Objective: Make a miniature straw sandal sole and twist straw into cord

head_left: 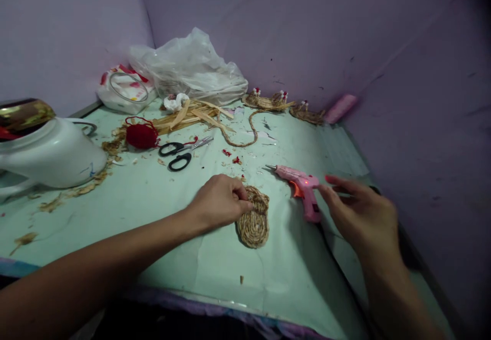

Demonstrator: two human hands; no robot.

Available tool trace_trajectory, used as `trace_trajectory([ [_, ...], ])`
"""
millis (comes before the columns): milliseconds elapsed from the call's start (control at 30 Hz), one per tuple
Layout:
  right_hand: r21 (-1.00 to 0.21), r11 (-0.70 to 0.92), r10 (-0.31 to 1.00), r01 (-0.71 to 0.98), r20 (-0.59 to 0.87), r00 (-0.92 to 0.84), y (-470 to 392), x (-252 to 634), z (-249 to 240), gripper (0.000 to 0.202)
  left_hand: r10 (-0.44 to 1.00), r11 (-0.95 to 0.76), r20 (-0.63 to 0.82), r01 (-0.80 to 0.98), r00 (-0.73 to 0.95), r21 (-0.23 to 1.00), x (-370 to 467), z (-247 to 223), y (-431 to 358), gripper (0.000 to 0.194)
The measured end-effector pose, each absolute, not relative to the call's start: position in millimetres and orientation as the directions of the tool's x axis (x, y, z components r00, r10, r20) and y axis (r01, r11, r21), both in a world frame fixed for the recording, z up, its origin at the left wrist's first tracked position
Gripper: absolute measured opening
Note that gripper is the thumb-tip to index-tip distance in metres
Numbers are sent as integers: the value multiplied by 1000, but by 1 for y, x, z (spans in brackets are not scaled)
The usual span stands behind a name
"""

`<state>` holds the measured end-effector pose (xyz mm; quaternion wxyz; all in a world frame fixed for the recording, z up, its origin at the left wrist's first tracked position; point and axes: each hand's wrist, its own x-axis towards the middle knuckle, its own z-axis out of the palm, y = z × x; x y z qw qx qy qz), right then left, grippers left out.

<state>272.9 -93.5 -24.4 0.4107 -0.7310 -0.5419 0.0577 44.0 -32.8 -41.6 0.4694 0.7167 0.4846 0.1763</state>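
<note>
A small braided-rope slipper [253, 227] lies on the table, its sole a coil of twisted straw-coloured cord with a strap across it. My left hand [220, 202] pinches the slipper's strap from the left between thumb and fingertips. To the right is a pink glue gun [307, 189] with an orange trigger, a lit red light and its nozzle pointing left. My right hand [362, 217] is beside the gun's rear end, fingers apart; whether a fingertip touches the gun I cannot tell. A dark cord runs from its handle toward the front edge.
Black-handled scissors [184, 153], a red yarn ball [141, 134], straw strips [192, 116] and a rope length [251, 138] lie farther back. Behind are a plastic bag [192, 69] and decorated woven pieces [268, 100]. A white pitcher-like vessel [57, 151] stands left; a pink roll-shaped object [340, 108] is near the wall.
</note>
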Motion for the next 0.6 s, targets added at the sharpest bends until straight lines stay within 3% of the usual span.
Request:
trace_trajectory([
  [67, -671, 50, 886, 740, 373, 277, -96, 253, -11, 27, 876, -95, -185, 536, 446, 839, 45, -38, -35, 18],
  [133, -664, 215, 945, 717, 328, 21, -95, 232, -3, 27, 889, -98, -166, 531, 427, 842, 46, -35, -36, 18],
  [233, -604, 276, 955, 748, 258, -144, -90, 214, -6, 32, 896, -91, -149, 502, 418, 860, 47, -34, -37, 18],
  [433, -558, 259, 948, 788, 303, -97, -88, 214, -27, 11, 887, -5, -212, 468, 410, 884, 50, -40, -33, 18],
  [600, -622, 188, 961, 760, 278, -11, -91, 210, -29, 11, 861, 90, -280, 414, 425, 906, 50, -38, -29, 13],
])
